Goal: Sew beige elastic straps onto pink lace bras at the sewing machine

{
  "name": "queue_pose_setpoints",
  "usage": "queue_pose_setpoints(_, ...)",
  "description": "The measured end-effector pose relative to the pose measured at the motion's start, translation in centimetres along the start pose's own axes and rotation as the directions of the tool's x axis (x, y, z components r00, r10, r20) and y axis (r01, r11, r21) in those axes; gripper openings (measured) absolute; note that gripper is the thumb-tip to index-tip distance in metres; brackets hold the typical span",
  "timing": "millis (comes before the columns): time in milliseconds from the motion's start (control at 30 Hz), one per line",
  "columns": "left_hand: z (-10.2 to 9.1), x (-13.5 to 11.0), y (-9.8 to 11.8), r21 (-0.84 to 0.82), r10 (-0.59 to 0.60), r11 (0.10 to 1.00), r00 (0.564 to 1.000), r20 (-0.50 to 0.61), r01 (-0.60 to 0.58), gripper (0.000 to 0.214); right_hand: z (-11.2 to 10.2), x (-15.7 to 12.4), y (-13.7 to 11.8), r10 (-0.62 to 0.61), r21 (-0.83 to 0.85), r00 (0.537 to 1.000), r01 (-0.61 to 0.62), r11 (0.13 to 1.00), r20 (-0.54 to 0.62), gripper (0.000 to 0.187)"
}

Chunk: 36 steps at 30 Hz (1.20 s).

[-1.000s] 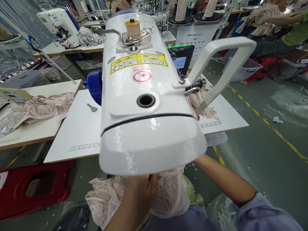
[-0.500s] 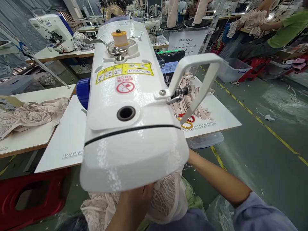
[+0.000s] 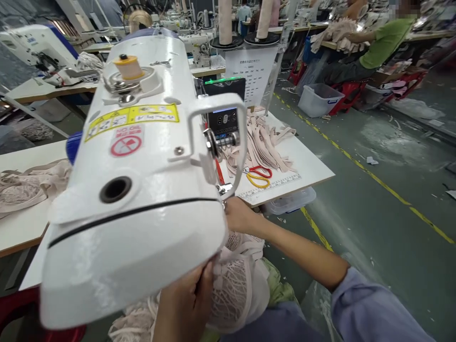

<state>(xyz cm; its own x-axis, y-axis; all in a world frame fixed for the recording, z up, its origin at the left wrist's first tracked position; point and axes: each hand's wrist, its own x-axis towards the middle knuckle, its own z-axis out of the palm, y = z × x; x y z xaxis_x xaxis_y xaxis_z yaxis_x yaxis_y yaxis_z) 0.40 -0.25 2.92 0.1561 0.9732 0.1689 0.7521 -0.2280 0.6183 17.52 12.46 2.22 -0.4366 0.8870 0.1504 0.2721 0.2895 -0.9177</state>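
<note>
A white sewing machine head [image 3: 135,247] fills the middle of the head view and hides the needle area. Below it, my left hand [image 3: 188,299] is closed, thumb against fingers, on the edge of a beige lace bra [image 3: 230,294]. The bra's rounded cup hangs over my lap, with more of its fabric running up beneath the machine. My right hand [image 3: 240,216] is at the right side of the machine head, just above the bra fabric. Its fingertips are hidden behind the machine, so their grip does not show.
Red-and-yellow-handled scissors [image 3: 259,175] lie on the white tabletop [image 3: 313,173] by a printed ruler, beside a pile of beige strips [image 3: 267,142]. A control screen [image 3: 225,114] stands behind. More lace pieces [image 3: 28,187] lie at left. A co-worker in green [image 3: 388,42] sits at far right.
The camera view has shifted, so the machine appears further left and lower. My right hand, hidden behind the machine before, now shows at its right side. My left hand still holds the bra.
</note>
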Motion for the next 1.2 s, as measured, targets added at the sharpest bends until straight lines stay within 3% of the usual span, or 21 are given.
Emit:
queue_pose_setpoints(233, -0.1, -0.8, -0.2, 0.022, -0.032, 0.999, 0.995, -0.093, 0.034, 0.032, 0.8, -0.1, 0.6, -0.068, -0.118, 0.994, 0.058, 0.991, -0.081, 0.004)
queue_pose_setpoints(500, 0.1, -0.9, -0.2, -0.013, -0.052, 0.999, 0.986, -0.157, 0.051, 0.029, 1.1, -0.2, 0.7, -0.076, -0.118, 0.992, 0.064, 0.991, -0.103, 0.007)
queue_pose_setpoints(900, 0.2, -0.8, 0.7, -0.003, -0.049, 0.999, 0.987, -0.150, 0.050, 0.030, 0.9, -0.3, 0.8, -0.104, -0.107, 0.990, 0.093, 0.990, -0.098, 0.008)
queue_pose_setpoints(1100, 0.1, -1.6, -0.6, 0.079, -0.141, 0.984, 0.968, -0.207, 0.160, 0.034, 0.7, -0.5, 1.0, -0.134, -0.090, 0.984, 0.124, 0.988, -0.119, 0.012)
queue_pose_setpoints(1133, 0.3, -1.7, -0.9, 0.119, -0.117, 0.982, 0.965, -0.235, 0.148, 0.033, 0.7, -0.5, 1.0, -0.143, -0.095, 0.982, 0.132, 0.987, -0.124, 0.012)
queue_pose_setpoints(1200, 0.9, -1.7, -1.2, 0.234, 0.041, 0.971, 0.947, -0.319, 0.037, 0.031, 0.7, -0.7, 1.0, -0.158, -0.118, 0.978, 0.142, 0.983, -0.139, 0.010)
